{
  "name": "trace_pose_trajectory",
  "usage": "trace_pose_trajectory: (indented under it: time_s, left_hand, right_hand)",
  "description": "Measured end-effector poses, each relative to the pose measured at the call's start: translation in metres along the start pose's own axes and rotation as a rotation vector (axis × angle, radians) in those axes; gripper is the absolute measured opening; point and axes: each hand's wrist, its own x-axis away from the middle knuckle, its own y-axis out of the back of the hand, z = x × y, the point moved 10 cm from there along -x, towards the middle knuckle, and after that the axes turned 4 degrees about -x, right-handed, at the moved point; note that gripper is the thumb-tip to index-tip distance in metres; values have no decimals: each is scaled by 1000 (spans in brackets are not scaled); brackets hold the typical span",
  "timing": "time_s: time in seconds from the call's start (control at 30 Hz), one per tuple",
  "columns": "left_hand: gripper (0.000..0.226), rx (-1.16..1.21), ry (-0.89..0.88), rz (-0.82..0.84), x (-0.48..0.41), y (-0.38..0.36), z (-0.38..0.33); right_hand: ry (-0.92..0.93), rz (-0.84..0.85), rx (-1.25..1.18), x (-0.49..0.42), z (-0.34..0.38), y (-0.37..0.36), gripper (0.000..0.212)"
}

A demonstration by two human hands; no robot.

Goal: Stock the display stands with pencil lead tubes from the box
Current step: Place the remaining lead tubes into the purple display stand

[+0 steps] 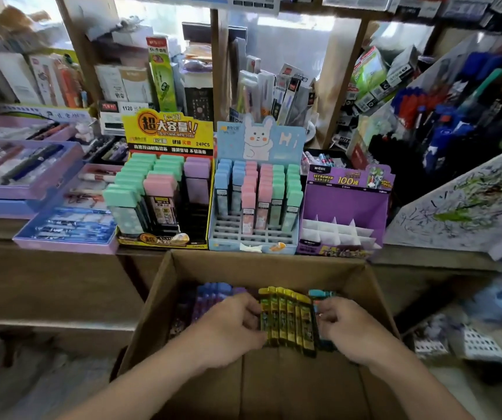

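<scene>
Both your hands are down in the cardboard box (201,268) at 6 o'clock: your left hand (231,325) and right hand (345,327) press in from either side on a row of yellow lead tubes (287,321), each grip closed on the ends of that row, so the batch is grasped but not yet lifted clear of the box. More tubes lie in the box, purple ones (213,298) at 10 o'clock of the yellow row and teal ones (322,294) at 2 o'clock. Progress, judged from the stands on the bench (61,268): the yellow stand (168,128) at 11 o'clock looks mostly full; the blue rabbit stand (259,137) at 12 o'clock is filled at the back, with its front rows of slots bare; the purple stand (346,204) at 1 o'clock shows only its white dividers and holds nothing. Estimate: roughly half done. Remaining: the purple stand and the blue stand's front rows.
</scene>
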Motion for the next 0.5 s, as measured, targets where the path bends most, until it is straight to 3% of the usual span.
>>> trace_pose_trajectory:
  time_s: [0.3,0.5]
  left_hand:
    - [70,228,23,49,-17,-48,-15]
    - [57,290,14,-3,-25,-62,-24]
  right_hand:
    - [-95,-107,-134,14,-24,7,35]
    - [-156,-129,-184,9,-24,7,30]
